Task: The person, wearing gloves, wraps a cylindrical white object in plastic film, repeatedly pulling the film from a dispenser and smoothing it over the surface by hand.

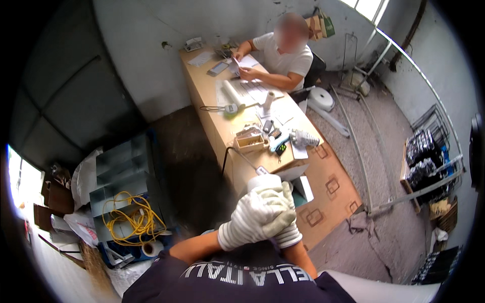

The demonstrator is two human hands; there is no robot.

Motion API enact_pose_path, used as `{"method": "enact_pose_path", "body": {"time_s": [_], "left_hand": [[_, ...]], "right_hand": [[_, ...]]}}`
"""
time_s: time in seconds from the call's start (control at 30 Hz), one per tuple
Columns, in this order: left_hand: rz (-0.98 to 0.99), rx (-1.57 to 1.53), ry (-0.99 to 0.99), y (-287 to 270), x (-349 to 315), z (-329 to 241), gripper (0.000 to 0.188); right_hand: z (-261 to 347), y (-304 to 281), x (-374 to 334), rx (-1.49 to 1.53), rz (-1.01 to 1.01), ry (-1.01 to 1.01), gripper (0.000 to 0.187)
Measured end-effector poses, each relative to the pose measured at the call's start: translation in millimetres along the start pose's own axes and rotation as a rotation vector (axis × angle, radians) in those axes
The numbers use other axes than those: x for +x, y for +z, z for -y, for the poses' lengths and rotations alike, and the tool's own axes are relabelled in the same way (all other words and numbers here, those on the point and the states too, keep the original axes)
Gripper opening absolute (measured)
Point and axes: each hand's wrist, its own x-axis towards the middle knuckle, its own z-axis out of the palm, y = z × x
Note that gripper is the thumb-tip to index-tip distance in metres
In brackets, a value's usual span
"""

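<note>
A white cylinder (pixel 263 182) was held just off the near end of the desk (pixel 222 131). It was gripped by the gloved left hand (pixel 246 217), with fingers curled well in; the gloved right hand (pixel 284 214) was pressed against the left — how far its fingers were bent, and whether the cylinder was reached, could not be told. The cylinder was judged light, stiff and smooth, best grasped around its side. On the desk, small, indistinct pieces were held in an open wooden box (pixel 248 144). Left of the desk, a yellow cable (pixel 134 217) was heaped over a compartmented metal bin (pixel 116 162); well right of it, dark shiny bundles (pixel 421 144) were packed in a crate (pixel 404 164).
</note>
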Motion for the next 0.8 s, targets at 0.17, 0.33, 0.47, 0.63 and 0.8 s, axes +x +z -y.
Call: {"method": "enact_pose_path", "body": {"time_s": [0.17, 0.33, 0.47, 0.63, 0.8], "left_hand": [[-0.08, -0.066, -0.021, -3.5, -1.8, -0.9, 0.016], [-0.208, -0.029, 0.054, 1.1, -1.1, -1.6, 0.019], [-0.32, -0.072, 0.058, 10.5, -1.9, 8.1, 0.026], [-0.347, -0.732, -0.413, -19.8, 10.2, 14.1, 0.067], [-0.442, -0.729, -0.404, -58.2, 45.2, 50.1, 0.07]], "right_hand": [[11.0, -6.8, 11.4, -0.096, 0.179, 0.065, 0.058], [-53.1, -1.6, -5.2, 0.329, 0.301, 0.219, 0.059], [-92.8, 8.0, -6.1, 1.258, 0.314, 0.418, 0.06], [-35.6, 6.8, 13.0, 1.529, -0.148, 0.872, 0.062], [-26.4, 2.7, 31.7, 1.531, -0.067, 0.907, 0.074]]}}
